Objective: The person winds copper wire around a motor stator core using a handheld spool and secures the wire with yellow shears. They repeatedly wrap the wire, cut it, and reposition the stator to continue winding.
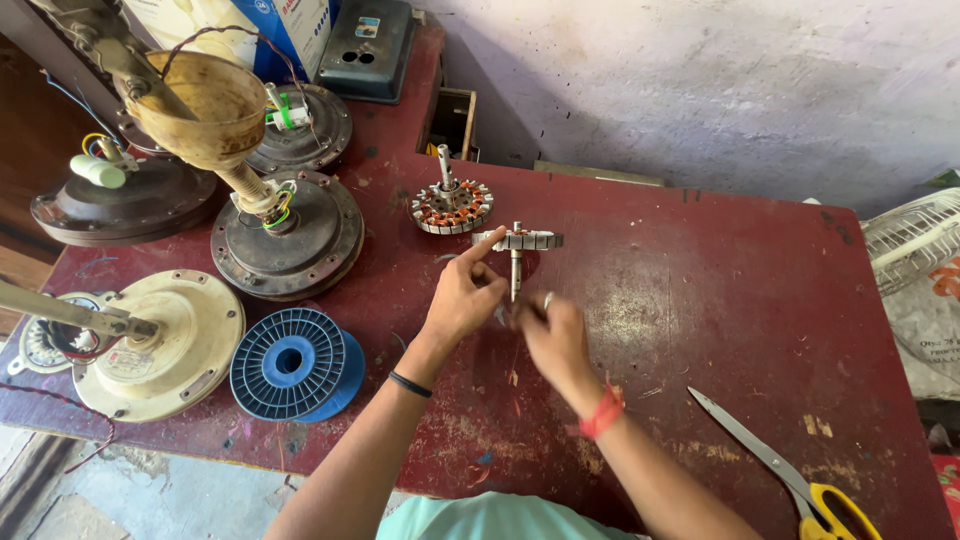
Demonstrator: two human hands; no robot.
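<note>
- So the bare stator core (520, 240) on its shaft stands on the dark red table (720, 300), just past both hands.
- Left hand (462, 295) is loosely curled, index finger stretched out onto the core's edge.
- Right hand (553, 335) is blurry, fingers pinched near the shaft; can't tell what it's got, if anything.
- Wound stator (452, 207) sits right behind.
- White-and-blue cardboard box (235, 25) at the far left corner, cut off up top.
- Yellow-handled scissors (790, 470) run off the bottom edge.

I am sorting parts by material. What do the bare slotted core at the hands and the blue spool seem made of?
Slotted core: probably bare steel, by its grey metallic sheen, on a metal shaft. Blue spool: likely moulded plastic, by its even matte colour and thin ribs.
</note>
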